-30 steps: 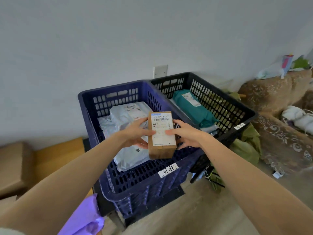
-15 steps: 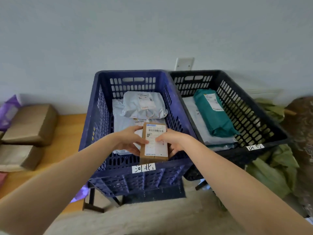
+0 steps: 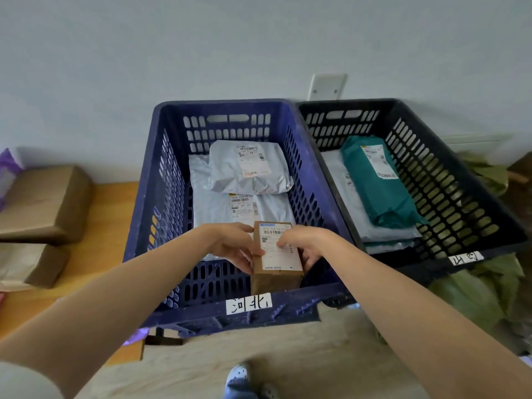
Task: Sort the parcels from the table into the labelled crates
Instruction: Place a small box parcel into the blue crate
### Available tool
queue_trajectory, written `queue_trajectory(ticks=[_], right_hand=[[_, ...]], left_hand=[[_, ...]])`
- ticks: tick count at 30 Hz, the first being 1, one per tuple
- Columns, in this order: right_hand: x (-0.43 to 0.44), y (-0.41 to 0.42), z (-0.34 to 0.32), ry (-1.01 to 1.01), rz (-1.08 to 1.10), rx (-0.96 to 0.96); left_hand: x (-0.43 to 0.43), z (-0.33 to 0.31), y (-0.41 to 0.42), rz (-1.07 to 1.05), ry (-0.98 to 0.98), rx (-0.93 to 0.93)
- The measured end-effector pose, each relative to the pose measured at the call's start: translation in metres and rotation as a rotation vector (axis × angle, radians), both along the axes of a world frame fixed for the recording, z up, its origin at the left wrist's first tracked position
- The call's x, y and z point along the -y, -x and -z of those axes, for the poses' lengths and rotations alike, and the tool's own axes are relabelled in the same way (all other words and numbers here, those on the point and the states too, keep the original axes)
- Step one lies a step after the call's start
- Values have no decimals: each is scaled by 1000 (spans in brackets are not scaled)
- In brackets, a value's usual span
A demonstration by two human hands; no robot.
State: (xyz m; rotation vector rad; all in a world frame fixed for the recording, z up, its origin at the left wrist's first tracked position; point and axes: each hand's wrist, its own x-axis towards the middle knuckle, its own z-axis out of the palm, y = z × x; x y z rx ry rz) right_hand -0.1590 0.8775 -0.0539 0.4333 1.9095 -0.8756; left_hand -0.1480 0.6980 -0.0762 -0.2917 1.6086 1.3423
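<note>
**Wall-side sorting, both hands engaged**

Against a pale grey wall [image 3: 115, 67], a dark blue slotted plastic crate [image 3: 162, 197] and a black slotted plastic crate [image 3: 460, 197] are set side by side. A small brown cardboard box [image 3: 276, 273] with a white label is held inside the blue crate at its near wall, gripped by the left hand [image 3: 233, 246] on one side and the right hand [image 3: 308, 245] on the other, fingers curled.

Brown box [image 3: 275, 279] in blue crate [image 3: 172, 174]; teal parcel [image 3: 377, 185] in black crate [image 3: 449, 180].
</note>
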Motion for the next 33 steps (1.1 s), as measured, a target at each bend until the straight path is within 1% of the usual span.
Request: queue_trajectory(ticks=[3,6,12,17,20,24,26,29,31,33], right_hand=[[0,2,5,-21,1,11],[1,5,6,-28,-14,14],[0,4,10,7,-17,5],[-2,5,12,-34,1,-70],[-4,5,13,-95,-38,-100],[-4,-1,14,-182,-152,-151],[-4,-2,15,-230,-246,-190],[-4,-3,13,-315,-430,-265],[-4,-5,11,-351,-563,-357],[-5,-9,8,-361,-740,-429]], left_hand=[[-3,11,4,-6,9,3],[-3,16,7,-20,-23,16],[-2,21,5,-48,-20,-6],[-12,25,3,-111,10,-84],[-20,34,-4,-130,61,-152],[-27,45,-11,-3,177,-310],[-30,49,-12,58,214,-387],[-31,53,-14,124,261,-489],[-30,53,-15,163,279,-539],[-29,54,-17,207,285,-567]])
